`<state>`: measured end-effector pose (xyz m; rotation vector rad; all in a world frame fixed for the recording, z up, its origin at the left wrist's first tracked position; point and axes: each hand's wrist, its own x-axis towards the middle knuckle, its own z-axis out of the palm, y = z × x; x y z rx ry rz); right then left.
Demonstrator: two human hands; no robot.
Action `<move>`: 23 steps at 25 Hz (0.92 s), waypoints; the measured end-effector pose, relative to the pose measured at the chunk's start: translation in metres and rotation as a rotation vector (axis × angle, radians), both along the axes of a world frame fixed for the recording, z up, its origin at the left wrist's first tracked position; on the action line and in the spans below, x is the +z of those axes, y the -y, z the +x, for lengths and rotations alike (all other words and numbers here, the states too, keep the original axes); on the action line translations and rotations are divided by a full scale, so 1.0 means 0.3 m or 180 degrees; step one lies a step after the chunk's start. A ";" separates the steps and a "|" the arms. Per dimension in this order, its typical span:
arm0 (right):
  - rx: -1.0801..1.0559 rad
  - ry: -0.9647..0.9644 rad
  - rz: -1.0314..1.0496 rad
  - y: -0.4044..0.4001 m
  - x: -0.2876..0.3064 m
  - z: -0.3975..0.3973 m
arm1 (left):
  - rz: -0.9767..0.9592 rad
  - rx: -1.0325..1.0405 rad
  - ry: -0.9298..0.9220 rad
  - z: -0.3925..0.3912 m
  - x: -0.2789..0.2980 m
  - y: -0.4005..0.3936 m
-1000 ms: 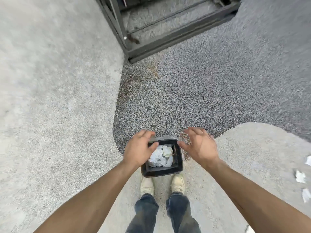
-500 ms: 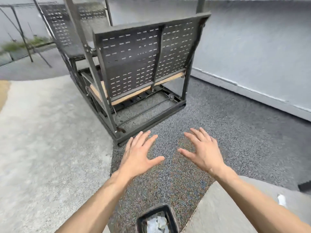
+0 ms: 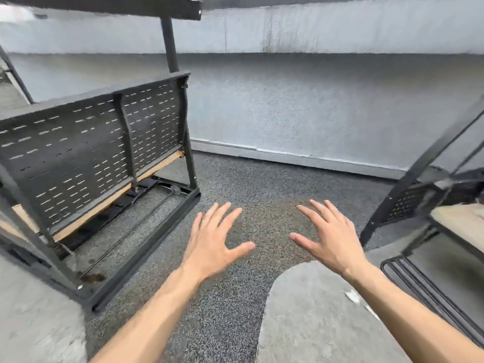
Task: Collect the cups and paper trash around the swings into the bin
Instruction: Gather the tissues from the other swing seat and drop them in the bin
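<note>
My left hand [image 3: 213, 241] and my right hand [image 3: 328, 237] are held out in front of me over the speckled rubber ground, fingers spread, both holding nothing. A small white scrap of paper [image 3: 352, 296] lies on the light concrete patch just left of my right forearm, with another sliver [image 3: 372, 311] below it. The bin is out of view. No cups are visible.
A black metal swing bench [image 3: 86, 163] with a perforated back stands at the left on its frame. A second swing frame [image 3: 429, 184] with a pale seat stands at the right. A grey wall [image 3: 301, 106] closes the far side. Speckled ground lies between the swings.
The view has risen and turned right; the bin left the bottom edge of the frame. Both hands let go of the bin and now hang spread in front of me. The right swing came into view.
</note>
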<state>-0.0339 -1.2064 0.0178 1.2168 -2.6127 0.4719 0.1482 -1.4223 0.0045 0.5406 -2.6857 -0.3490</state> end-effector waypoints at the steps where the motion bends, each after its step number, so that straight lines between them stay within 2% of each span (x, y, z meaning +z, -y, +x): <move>1: -0.0147 0.0000 -0.0032 -0.080 0.003 -0.048 | -0.0022 -0.0121 -0.0001 -0.078 0.001 -0.045; 14: -0.1740 0.0010 0.0086 -1.158 0.055 -0.659 | 0.0038 -0.1460 -0.0096 -1.096 0.029 -0.851; 18: -0.2108 0.0058 -0.0001 -1.370 0.034 -0.781 | 0.0044 -0.1743 -0.0098 -1.307 0.027 -1.021; 23: -0.2508 0.0178 -0.0060 -1.489 -0.040 -0.906 | -0.0051 -0.2090 -0.0036 -1.581 -0.025 -1.162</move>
